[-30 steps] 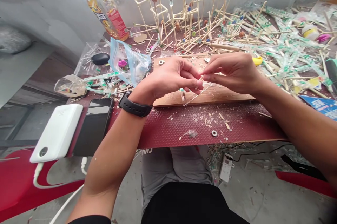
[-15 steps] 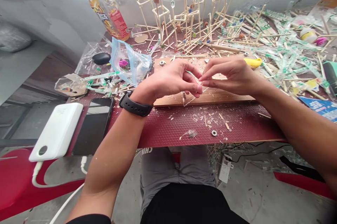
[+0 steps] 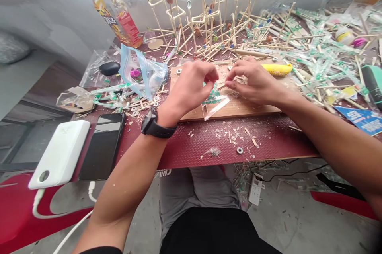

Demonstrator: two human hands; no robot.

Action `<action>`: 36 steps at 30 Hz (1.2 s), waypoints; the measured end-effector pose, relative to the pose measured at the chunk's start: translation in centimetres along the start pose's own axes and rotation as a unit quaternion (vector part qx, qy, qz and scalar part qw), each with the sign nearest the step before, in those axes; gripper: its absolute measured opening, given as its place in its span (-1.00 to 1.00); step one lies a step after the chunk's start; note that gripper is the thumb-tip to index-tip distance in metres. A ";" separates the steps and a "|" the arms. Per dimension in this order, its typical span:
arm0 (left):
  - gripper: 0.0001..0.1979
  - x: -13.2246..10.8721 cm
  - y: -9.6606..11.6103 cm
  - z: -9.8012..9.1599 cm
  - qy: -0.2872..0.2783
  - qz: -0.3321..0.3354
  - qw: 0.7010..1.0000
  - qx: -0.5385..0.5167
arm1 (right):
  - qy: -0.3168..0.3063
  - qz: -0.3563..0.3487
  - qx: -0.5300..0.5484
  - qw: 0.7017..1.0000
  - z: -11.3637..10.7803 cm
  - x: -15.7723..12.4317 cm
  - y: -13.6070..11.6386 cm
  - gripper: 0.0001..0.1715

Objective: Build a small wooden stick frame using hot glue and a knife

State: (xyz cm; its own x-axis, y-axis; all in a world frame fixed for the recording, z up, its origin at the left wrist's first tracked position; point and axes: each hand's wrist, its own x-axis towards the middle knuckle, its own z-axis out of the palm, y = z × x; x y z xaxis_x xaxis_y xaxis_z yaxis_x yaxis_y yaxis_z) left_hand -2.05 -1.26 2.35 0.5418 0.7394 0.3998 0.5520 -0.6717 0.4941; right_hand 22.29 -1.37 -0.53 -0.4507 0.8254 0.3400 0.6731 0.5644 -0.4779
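My left hand [image 3: 198, 83] hovers above the wooden board [image 3: 250, 108], its fingers curled and the thumb close to the index finger. What it holds, if anything, is hidden. Just to the right, my right hand [image 3: 253, 83] pinches a short wooden stick [image 3: 221, 86] between thumb and fingertips, its end pointing toward my left hand. Beneath both hands a clear, flat plastic piece [image 3: 217, 108] with a pointed corner lies on the board, glinting along one edge. A green patterned patch [image 3: 212, 95] shows by it, partly covered by my left hand.
Models of thin sticks [image 3: 191, 19] stand at the back beside a tilted bottle [image 3: 116, 15]. Stick scraps and wrappers [image 3: 316, 63] cover the right side. A yellow object [image 3: 277, 70], plastic bag [image 3: 143, 73], phone [image 3: 103, 146], white power bank [image 3: 61, 152] and metal nut [image 3: 239, 150] lie around.
My hands have moved apart from where their fingertips met. The short stick now shows in my right fingers, and more of the plastic piece is uncovered. The view has shifted slightly.
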 end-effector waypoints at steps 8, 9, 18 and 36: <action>-0.72 0.2 0.5 1.8 -0.086 0.017 0.993 0.085 | -0.008 0.023 -0.037 0.999 0.2 -0.3 0.3 -0.82; -0.71 0.3 0.6 1.9 -0.085 0.016 0.992 0.088 | -0.013 0.020 -0.032 0.999 0.1 -0.3 0.3 -0.83; -0.71 0.5 0.6 2.3 -0.078 0.003 0.994 0.081 | -0.045 -0.003 -0.023 0.999 -1.7 0.0 0.0 -0.78; -0.73 1.0 0.4 2.5 -0.072 0.005 0.996 0.060 | -0.041 0.011 -0.007 0.999 -2.9 0.1 -0.6 -0.66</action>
State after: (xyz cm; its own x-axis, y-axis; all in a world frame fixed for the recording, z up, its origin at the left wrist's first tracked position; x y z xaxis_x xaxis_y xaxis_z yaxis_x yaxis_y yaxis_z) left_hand 0.34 -0.88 1.01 0.6276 0.7243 0.2856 0.6130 -0.6858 0.3923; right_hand 23.54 -1.64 2.12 -0.4820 0.8362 0.2614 0.6912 0.5463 -0.4730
